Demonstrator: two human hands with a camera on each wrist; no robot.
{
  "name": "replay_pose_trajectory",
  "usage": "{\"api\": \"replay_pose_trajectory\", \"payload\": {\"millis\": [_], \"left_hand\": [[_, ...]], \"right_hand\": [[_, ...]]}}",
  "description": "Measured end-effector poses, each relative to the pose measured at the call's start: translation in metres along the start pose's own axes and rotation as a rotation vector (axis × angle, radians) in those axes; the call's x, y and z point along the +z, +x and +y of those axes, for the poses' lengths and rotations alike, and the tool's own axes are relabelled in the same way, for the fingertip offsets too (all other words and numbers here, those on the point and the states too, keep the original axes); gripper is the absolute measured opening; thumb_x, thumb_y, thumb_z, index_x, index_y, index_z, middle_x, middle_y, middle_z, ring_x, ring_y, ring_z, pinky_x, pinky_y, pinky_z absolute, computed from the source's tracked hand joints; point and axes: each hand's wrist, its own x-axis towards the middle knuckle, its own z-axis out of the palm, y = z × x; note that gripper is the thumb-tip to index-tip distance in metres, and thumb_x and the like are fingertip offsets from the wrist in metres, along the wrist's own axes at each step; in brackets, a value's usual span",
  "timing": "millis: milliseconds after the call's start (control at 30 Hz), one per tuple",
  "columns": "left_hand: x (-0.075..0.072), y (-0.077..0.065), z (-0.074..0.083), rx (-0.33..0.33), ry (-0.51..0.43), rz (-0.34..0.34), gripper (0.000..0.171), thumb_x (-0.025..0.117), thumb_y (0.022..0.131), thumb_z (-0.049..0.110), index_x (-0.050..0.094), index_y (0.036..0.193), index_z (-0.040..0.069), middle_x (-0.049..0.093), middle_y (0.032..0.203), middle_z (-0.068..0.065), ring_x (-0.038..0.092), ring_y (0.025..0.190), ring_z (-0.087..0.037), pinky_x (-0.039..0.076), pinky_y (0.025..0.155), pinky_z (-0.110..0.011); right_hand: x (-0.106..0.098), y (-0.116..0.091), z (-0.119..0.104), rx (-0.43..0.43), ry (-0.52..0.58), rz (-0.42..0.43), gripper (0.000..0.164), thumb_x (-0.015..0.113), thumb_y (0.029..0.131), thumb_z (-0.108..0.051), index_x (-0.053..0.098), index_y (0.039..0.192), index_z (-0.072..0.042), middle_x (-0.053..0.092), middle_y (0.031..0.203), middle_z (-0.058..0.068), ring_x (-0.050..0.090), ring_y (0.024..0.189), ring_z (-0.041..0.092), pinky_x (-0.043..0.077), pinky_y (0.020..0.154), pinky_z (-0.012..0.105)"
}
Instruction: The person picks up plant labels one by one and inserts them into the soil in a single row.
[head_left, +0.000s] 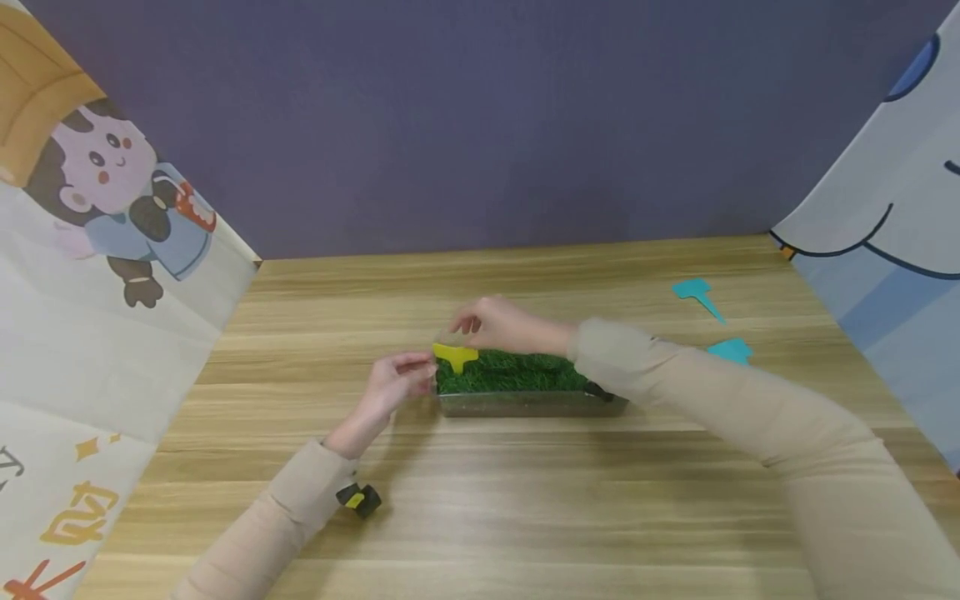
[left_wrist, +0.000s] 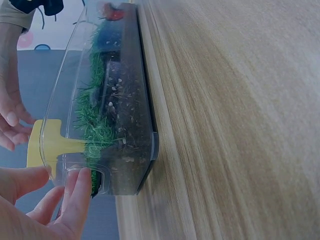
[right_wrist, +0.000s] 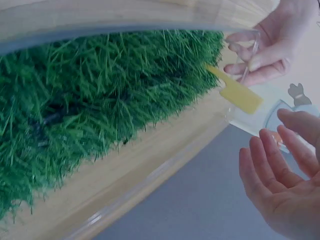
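Fingers of the left hand (head_left: 393, 385) pinch the end wall of the clear box (head_left: 532, 407), as far as I can make out; those of the right hand (head_left: 501, 325), loose and empty, hover beside the yellow tag (head_left: 457, 356). It stands in the green grass (head_left: 525, 372) at the box's left end, so that one looks done. Farther right, two blue tags (head_left: 694, 289), one partly behind the sleeve (head_left: 675, 372), lie on the table (head_left: 525, 508), seemingly left unplanted.

Both hands (head_left: 387, 386) (head_left: 497, 324) forward, right relaxed
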Motion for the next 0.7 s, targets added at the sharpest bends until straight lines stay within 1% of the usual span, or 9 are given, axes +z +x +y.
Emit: {"api": "replay_pose_trajectory", "payload": {"millis": [133,300,467,700], "left_hand": [[0.0,0.0,0.0,0.005,0.003,0.0,0.033,0.058,0.082,-0.001,0.053,0.114,-0.006,0.058,0.109,-0.022,0.059,0.088,-0.033,0.049,0.084,-0.044],[0.001,0.0,0.0,-0.006,0.003,-0.004,0.034,0.058,0.082,0.0,0.053,0.114,-0.005,0.058,0.11,-0.022,0.06,0.088,-0.031,0.051,0.083,-0.04],[0.0,0.0,-0.001,0.001,0.019,-0.015,0.034,0.057,0.083,0.001,0.052,0.115,-0.006,0.057,0.11,-0.022,0.06,0.087,-0.029,0.053,0.078,-0.034],[0.0,0.001,-0.001,-0.011,0.016,-0.012,0.034,0.057,0.082,0.001,0.052,0.115,-0.006,0.057,0.111,-0.022,0.06,0.089,-0.029,0.053,0.079,-0.033]], "right_hand": [[-0.008,-0.006,0.004,-0.009,0.009,0.001,0.024,0.06,0.081,-0.006,0.061,0.105,0.0,0.064,0.097,0.01,0.058,0.084,0.018,0.051,0.076,0.024],[-0.017,-0.017,0.009,-0.013,0.002,0.022,0.024,0.061,0.078,-0.001,0.062,0.102,0.001,0.064,0.097,0.012,0.058,0.084,0.018,0.051,0.076,0.025],[-0.025,-0.028,0.014,-0.002,-0.017,0.035,0.024,0.061,0.078,-0.001,0.061,0.102,0.001,0.064,0.097,0.011,0.058,0.083,0.017,0.051,0.077,0.024],[-0.034,-0.041,0.024,0.024,-0.016,0.045,0.025,0.061,0.079,-0.001,0.061,0.104,0.002,0.063,0.1,0.012,0.058,0.086,0.02,0.051,0.08,0.028]]}}
